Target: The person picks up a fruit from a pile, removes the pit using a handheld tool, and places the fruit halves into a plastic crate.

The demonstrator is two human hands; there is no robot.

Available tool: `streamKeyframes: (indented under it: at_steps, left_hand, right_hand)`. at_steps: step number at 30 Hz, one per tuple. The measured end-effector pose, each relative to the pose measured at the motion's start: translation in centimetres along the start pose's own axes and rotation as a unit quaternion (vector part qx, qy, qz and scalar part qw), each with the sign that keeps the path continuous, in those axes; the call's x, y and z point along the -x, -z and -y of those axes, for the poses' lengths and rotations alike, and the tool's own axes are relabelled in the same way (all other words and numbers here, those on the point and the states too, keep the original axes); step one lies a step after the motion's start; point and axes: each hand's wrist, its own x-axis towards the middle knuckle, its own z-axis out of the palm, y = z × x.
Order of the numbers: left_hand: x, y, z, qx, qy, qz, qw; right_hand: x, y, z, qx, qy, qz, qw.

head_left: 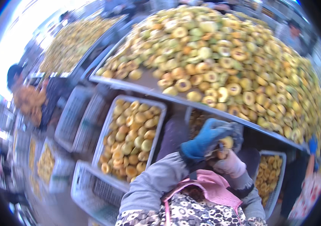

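Note:
My left hand [207,137], in a blue knit glove, is raised over my lap at the table's near edge. Its fingers curl around a piece of yellow stone fruit [227,141], perhaps a peach or apricot. Just below and touching the same spot is my right hand [229,163], in a pale pinkish glove. Something small and brownish [222,153] shows between the two hands, too blurred to name. The right fingers are partly hidden. Beyond them, the metal-edged table [149,91] carries a large heap of halved yellow fruit [205,53], some with dark pit hollows.
A plastic crate [156,141] of fruit halves stands left of my legs, with another crate [92,185] by it. A smaller fruit crate [280,169] is at my right. Stacked crates [77,121] and a person [30,99] are farther left; a blue-gloved hand [313,145] shows at right.

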Motion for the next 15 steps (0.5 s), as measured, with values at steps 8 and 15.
streamKeyframes:
  at_steps: [8,15]
  left_hand:
    - [2.0,1.2,-0.2,0.082,-0.030,-0.172,0.981]
    - [19.9,19.6,-9.4,-0.602,0.018,-0.443,0.664]
  right_hand:
    - [-1.7,0.4,-1.5,0.298,0.027,0.080,0.951]
    - [-2.8,6.9,-8.1,0.283,-0.225,-0.081,0.929]
